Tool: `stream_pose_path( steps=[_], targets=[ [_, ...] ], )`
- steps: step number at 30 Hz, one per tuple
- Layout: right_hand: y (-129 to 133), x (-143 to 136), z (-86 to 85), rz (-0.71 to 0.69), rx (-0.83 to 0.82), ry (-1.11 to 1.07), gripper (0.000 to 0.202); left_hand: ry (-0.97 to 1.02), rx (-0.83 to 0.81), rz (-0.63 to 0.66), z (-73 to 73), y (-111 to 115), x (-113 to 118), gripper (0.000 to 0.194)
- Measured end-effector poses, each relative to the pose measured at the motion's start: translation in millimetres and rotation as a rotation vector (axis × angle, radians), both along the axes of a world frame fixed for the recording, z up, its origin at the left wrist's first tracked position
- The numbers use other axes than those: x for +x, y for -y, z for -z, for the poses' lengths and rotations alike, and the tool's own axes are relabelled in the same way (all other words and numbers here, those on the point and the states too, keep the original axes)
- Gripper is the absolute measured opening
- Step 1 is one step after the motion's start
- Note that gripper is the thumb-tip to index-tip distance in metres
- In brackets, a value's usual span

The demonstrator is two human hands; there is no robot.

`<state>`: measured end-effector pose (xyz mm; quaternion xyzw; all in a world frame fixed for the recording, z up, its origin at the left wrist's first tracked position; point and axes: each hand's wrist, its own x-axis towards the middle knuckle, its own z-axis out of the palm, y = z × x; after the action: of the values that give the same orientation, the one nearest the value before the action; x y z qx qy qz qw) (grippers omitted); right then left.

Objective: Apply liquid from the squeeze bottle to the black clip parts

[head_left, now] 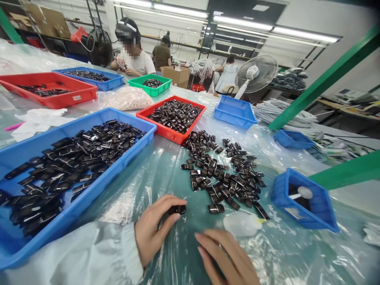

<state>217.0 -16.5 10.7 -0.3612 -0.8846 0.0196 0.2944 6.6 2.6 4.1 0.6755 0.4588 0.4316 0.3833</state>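
Note:
My left hand (154, 229) pinches a small black plastic part (177, 209) between thumb and fingertips, low over the plastic-covered table (166, 170). My right hand (228, 257) lies just to its right, fingers together and flat, holding nothing. A loose heap of the same black parts (222, 170) is spread on the table just beyond both hands; one single part (216, 208) lies closest. A big blue tray (89, 166) full of black parts sits to my left.
A red tray of parts (173, 116) stands behind the heap. Small blue bins (305, 202) (234, 111) are to the right. Further trays, red (50, 89), blue (89, 77) and green (151, 83), stand at the back left. A person with a headset (130, 51) sits across the table; a fan (255, 75) stands behind.

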Motion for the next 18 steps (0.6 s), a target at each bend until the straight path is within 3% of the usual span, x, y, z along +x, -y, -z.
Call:
stream_pose_path(
  steps=[5,18],
  targets=[
    [-23,-26,5.0,-0.034,0.007,0.144,0.032,0.001,0.038,0.01,-0.6,0,0,0.024],
    [-40,-36,4.4,0.009,-0.159,0.213,0.028,0.022,0.109,-0.006,-0.6,-1,0,0.024]
  ],
)
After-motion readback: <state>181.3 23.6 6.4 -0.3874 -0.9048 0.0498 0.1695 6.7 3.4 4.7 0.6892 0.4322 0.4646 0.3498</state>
